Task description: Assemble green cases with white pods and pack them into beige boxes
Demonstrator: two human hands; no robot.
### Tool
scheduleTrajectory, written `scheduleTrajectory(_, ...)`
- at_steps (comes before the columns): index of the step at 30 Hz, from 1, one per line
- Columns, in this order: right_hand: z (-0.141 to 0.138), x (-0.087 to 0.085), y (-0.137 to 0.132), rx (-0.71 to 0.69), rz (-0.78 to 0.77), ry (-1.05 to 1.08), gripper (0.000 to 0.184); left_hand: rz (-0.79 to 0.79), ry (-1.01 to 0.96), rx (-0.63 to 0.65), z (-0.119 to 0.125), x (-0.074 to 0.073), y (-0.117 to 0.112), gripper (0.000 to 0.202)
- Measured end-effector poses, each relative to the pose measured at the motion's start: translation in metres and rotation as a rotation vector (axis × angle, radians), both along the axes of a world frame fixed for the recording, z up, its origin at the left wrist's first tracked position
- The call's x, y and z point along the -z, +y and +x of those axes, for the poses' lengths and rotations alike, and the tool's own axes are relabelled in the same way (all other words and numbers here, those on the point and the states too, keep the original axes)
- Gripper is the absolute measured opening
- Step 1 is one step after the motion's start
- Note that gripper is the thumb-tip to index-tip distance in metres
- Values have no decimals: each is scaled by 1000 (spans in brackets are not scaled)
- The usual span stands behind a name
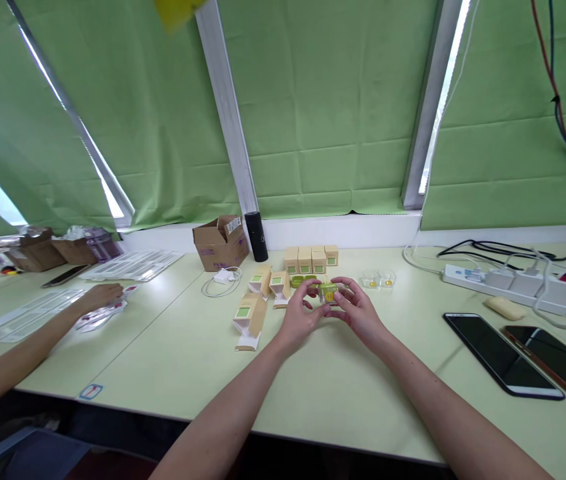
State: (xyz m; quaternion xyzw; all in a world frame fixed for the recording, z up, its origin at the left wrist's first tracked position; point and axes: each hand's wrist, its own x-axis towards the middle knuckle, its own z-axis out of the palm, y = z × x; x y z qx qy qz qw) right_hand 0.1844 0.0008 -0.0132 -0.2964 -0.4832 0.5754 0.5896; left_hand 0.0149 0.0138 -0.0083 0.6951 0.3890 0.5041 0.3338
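Observation:
Between both hands, above the table, is a small clear jar with a green lid and something yellow inside. My left hand grips its left side, fingers curled at the lid. My right hand closes on its right side with thumb and fingers. Just behind my left hand are green lids, partly hidden. Two clear cups with yellow pieces inside stand to the right. Left of my hands are several opened small cardboard boxes with green labels; several closed small boxes stand in a group behind.
At the back are a brown carton, a black cylinder and a white charger with cable. A power strip and phones lie right. Another person's hand works over plastic packets at left.

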Motion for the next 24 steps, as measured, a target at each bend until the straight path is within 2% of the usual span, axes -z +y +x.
scheduleTrajectory(16,1,4,4,2,-2,-11,47,7,2,2,-3,1,3,46)
scheduleTrajectory(24,-2,-1,0,-29,-23,65,50,33,18,-65,-1,2,2,48)
